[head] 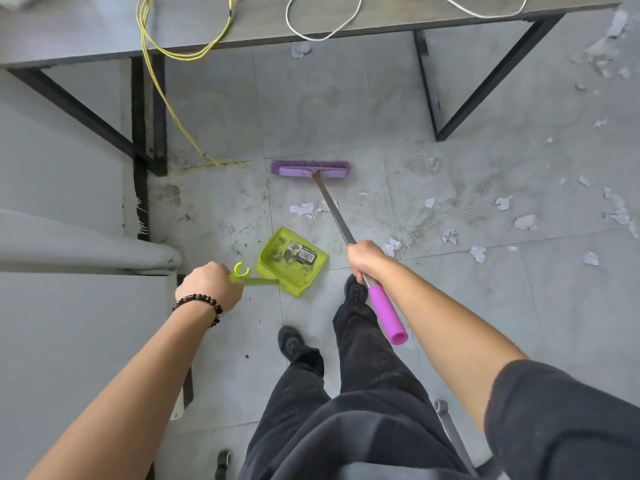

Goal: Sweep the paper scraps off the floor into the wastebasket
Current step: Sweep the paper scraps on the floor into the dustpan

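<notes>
Here, broom (331,202) handle slanting from right hand (363,259) toward desk (242,26)

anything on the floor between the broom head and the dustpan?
Yes. In the head view, a few white paper scraps lie on the tile between the purple broom head and the green dustpan, beside the broom's metal shaft. Otherwise only smudged floor.

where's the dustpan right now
In the head view the dustpan sits on the floor at centre, held by the left hand, just left of the broom handle and near two scraps.
</notes>
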Tool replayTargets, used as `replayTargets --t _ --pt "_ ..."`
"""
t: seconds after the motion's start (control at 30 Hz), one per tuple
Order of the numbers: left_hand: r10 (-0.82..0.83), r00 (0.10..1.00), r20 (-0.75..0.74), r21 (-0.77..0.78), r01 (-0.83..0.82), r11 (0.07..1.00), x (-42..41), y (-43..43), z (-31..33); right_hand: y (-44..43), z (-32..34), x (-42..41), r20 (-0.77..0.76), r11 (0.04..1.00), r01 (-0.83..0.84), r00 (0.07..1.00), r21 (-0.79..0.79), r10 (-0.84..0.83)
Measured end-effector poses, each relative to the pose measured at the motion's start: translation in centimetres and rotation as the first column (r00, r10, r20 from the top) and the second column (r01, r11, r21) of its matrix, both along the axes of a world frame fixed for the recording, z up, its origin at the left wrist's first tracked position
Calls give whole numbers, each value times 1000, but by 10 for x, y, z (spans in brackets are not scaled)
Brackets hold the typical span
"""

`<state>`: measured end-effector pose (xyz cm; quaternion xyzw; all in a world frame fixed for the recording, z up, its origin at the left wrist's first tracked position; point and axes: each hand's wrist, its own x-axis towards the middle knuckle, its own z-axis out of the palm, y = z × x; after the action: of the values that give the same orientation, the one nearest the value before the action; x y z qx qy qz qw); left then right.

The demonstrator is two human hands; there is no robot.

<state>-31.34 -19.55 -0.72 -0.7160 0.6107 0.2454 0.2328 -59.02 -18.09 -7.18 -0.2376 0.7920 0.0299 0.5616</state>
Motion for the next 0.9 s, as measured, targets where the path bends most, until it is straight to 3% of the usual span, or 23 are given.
replayTargets --t 0.1,0.2,0.33,0.5,0.7,0.9 --pt "8 1000 30 -35 -7 999 3 16 -6 13 6 16 -30 983 -179 983 49 180" --pt "23 999 23 -55 -21 998 3 14 -4 57 14 35 48 978 -207 978 35 205" --pt "40 999 -11 -60 -41 997 3 2 1 109 47 36 145 976 98 981 194 -128" --pt "31 998 -56 -74 -35 997 5 7 10 115 102 -10 301 854 373 820 364 -487" --pt "1 997 -74 -63 -5 998 11 13 14 114 114 5 299 860 481 806 170 -510" --pt "-4 998 -69 -79 -2 997 12 14 8 55 71 3 266 832 554 803 -5 -533"
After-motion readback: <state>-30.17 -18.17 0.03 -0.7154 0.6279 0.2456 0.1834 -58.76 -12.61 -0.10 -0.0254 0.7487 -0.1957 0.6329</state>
